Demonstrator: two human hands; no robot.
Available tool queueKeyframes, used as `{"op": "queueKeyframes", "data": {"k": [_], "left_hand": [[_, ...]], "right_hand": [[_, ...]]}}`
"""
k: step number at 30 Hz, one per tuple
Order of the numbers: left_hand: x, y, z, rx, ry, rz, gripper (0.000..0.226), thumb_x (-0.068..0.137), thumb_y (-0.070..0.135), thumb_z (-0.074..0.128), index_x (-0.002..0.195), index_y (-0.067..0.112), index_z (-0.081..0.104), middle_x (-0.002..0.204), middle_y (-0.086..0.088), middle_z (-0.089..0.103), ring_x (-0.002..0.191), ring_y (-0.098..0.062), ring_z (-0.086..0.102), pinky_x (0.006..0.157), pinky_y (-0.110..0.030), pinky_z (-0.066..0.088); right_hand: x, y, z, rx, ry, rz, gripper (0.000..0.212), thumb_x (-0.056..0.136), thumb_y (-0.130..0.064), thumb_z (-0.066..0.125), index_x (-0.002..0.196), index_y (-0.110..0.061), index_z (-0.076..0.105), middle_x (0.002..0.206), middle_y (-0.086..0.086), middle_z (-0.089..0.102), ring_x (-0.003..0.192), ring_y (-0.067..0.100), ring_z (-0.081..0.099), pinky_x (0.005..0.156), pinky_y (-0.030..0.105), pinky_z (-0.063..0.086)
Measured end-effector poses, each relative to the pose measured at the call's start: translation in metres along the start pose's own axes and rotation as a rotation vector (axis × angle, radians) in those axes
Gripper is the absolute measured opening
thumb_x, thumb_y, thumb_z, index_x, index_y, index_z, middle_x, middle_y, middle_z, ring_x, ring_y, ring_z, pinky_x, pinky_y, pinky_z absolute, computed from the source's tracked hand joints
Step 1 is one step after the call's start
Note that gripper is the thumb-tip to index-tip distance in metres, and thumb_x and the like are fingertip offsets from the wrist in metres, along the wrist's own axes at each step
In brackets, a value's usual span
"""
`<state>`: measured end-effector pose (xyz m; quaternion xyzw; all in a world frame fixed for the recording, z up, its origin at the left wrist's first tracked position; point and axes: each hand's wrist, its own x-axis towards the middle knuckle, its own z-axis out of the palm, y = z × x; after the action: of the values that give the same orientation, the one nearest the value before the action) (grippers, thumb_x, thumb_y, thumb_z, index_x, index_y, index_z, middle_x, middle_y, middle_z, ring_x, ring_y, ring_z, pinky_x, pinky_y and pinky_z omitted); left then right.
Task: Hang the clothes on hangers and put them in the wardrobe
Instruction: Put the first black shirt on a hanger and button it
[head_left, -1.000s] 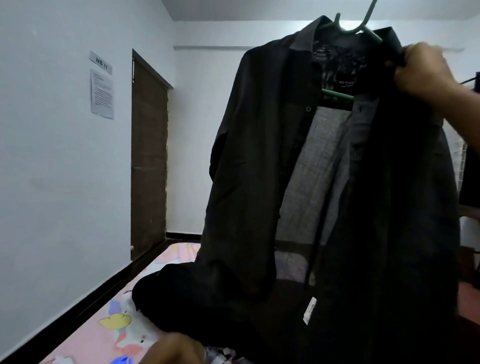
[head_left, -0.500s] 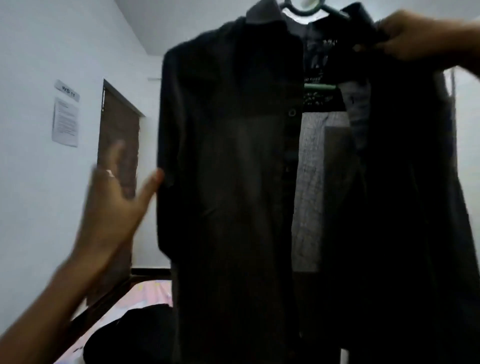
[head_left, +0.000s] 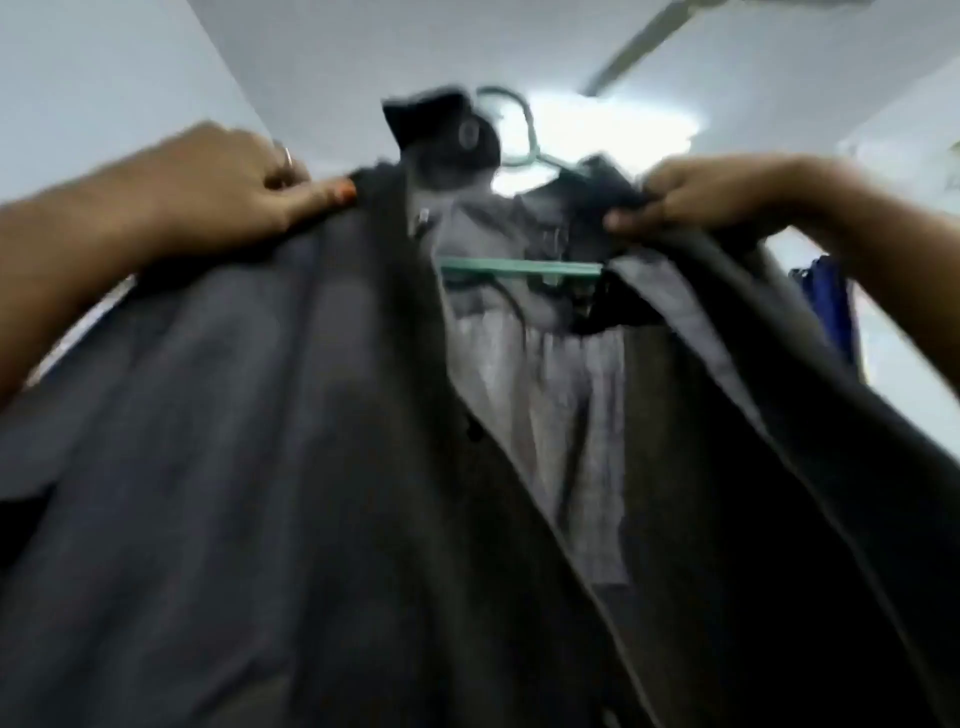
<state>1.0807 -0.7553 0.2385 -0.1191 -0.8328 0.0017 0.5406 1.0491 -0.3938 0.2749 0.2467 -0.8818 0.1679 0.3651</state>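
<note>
Dark shirt (head_left: 322, 467) fills most of the view, held up high and seen from below, front open, lighter grey inside panel showing down the middle. It sits on a green hanger (head_left: 519, 267): crossbar visible inside the collar area, hook poking out above the collar against the ceiling. Frame is motion-blurred.

Change: half a second ago the left hand (head_left: 208, 187) was open in the air beside the shirt; now it rests on the shirt's left shoulder, fingers (head_left: 317, 200) flat and pressing the cloth, no clear pinch visible. Right hand (head_left: 711, 195) was already at the right shoulder and still is, fingers curled shut around collar and shoulder cloth. View has tipped up toward the ceiling. Likely meaning: shirt is on the hanger, shoulders being squared; the wardrobe step is not done.

Edges and room: ceiling fan blade (head_left: 639, 47) is above the hook, apart from it. Blue garment (head_left: 826, 306) hangs near the right forearm. Wardrobe not in view. Open air left of the shirt.
</note>
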Motion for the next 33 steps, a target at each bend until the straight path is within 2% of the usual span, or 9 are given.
{"op": "queueKeyframes", "data": {"k": [3,6,9,15,18,20,22,28,33], "left_hand": [[-0.077,0.005,0.074,-0.079,-0.216,0.020,0.066,0.085,0.071,0.037,0.091,0.014,0.069,0.098,-0.013,0.068,0.089,-0.030,0.061,0.079,-0.037,0.046],[-0.173,-0.001,0.163,-0.034,-0.472,-0.084,0.046,0.094,0.056,0.040,0.109,0.022,0.067,0.112,-0.006,0.068,0.101,-0.027,0.063,0.085,-0.038,0.049],[-0.276,0.007,0.235,0.021,-0.649,-0.153,0.040,0.097,0.051,0.038,0.120,0.027,0.060,0.120,-0.007,0.065,0.110,-0.027,0.061,0.087,-0.036,0.048],[-0.451,0.015,0.318,0.133,-1.040,-0.177,0.039,0.101,0.048,0.030,0.116,0.022,0.054,0.118,-0.003,0.066,0.111,-0.025,0.060,0.090,-0.037,0.041],[-0.488,0.011,0.338,0.138,-1.025,-0.202,0.038,0.100,0.046,0.034,0.110,0.019,0.058,0.112,-0.005,0.067,0.104,-0.028,0.063,0.083,-0.036,0.046],[-0.497,0.007,0.355,0.135,-1.002,-0.235,0.038,0.100,0.046,0.035,0.106,0.018,0.058,0.109,-0.005,0.067,0.101,-0.029,0.063,0.076,-0.036,0.046],[-0.502,0.005,0.375,0.133,-1.005,-0.276,0.038,0.100,0.046,0.035,0.104,0.016,0.058,0.107,-0.007,0.067,0.098,-0.031,0.063,0.071,-0.035,0.043],[-0.526,0.004,0.434,0.134,-1.096,-0.440,0.046,0.098,0.050,0.036,0.100,0.012,0.062,0.102,-0.011,0.067,0.097,-0.032,0.062,0.072,-0.036,0.039],[-0.550,0.017,0.450,0.044,-1.056,-0.602,0.036,0.096,0.039,0.050,0.105,0.007,0.062,0.106,-0.013,0.062,0.102,-0.034,0.056,0.085,-0.044,0.041]], "right_hand": [[-0.032,0.022,0.104,-0.141,-0.347,0.034,0.038,0.097,-0.030,0.053,0.074,0.000,0.059,0.064,0.002,0.054,0.055,0.006,0.048,0.047,0.014,0.035],[-0.078,0.068,0.232,-0.026,-0.527,0.113,0.035,0.096,-0.031,0.054,0.075,-0.004,0.057,0.064,0.002,0.049,0.055,0.005,0.044,0.050,0.017,0.034],[-0.157,0.097,0.363,0.086,-0.694,0.180,0.034,0.096,-0.025,0.056,0.066,-0.011,0.050,0.071,0.008,0.047,0.067,0.015,0.042,0.057,0.027,0.035],[-0.286,0.102,0.527,0.170,-0.959,0.285,0.038,0.097,-0.027,0.054,0.064,-0.021,0.038,0.080,0.012,0.053,0.076,0.022,0.051,0.061,0.027,0.029],[-0.305,0.098,0.562,0.146,-0.984,0.331,0.027,0.098,-0.033,0.052,0.079,-0.013,0.049,0.104,0.022,0.062,0.099,0.033,0.059,0.072,0.033,0.037],[-0.303,0.102,0.581,0.077,-0.954,0.346,0.034,0.097,-0.042,0.049,0.102,-0.009,0.055,0.116,0.022,0.060,0.109,0.037,0.056,0.083,0.038,0.043],[-0.298,0.105,0.596,0.002,-0.916,0.354,0.041,0.096,-0.047,0.047,0.113,-0.011,0.055,0.120,0.020,0.058,0.113,0.038,0.055,0.087,0.041,0.043],[-0.307,0.114,0.650,-0.111,-0.786,0.427,0.042,0.093,-0.048,0.053,0.113,-0.012,0.054,0.116,0.016,0.062,0.110,0.036,0.057,0.080,0.041,0.044],[-0.338,0.120,0.679,0.075,-0.697,0.557,0.041,0.090,-0.038,0.060,0.115,-0.007,0.051,0.114,0.016,0.057,0.109,0.038,0.053,0.087,0.045,0.039]]}}
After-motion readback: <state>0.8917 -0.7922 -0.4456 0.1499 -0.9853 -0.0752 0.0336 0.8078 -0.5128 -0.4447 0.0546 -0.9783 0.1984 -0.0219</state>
